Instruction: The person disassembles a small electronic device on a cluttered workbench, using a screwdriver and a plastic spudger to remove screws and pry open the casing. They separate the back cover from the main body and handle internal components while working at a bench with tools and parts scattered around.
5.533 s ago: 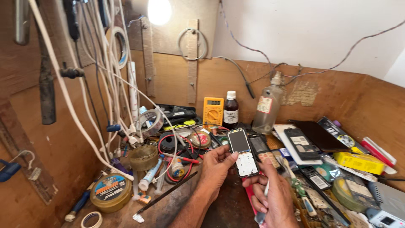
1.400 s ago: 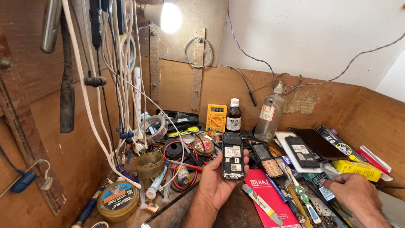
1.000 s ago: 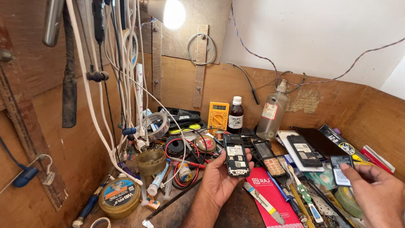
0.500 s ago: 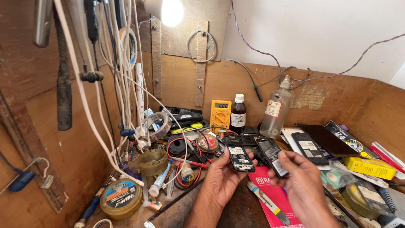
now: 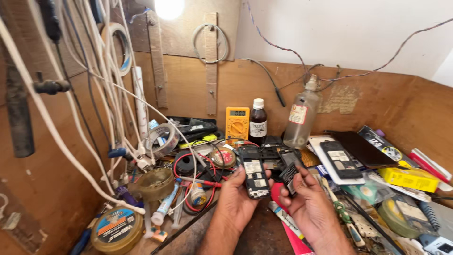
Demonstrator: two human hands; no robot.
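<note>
Lower centre of frame: the left hand [image 5: 240, 200] is gripping an opened phone [image 5: 254, 178]; the right hand [image 5: 309, 208] is pinching a battery [image 5: 289, 178] just beside it.

The left hand [image 5: 238, 203] holds an opened phone [image 5: 255, 177] low over the middle of the bench, and the right hand [image 5: 309, 210] holds a battery [image 5: 289, 178] just right of it. Behind them, against the back board, a multimeter [image 5: 237, 123], a small bottle [image 5: 258, 123] and a taller bottle [image 5: 302, 115] stand left to right. A round tin [image 5: 115, 229] lies at the near left, another phone [image 5: 340, 159] to the right on a flat pad [image 5: 325, 163].
</note>
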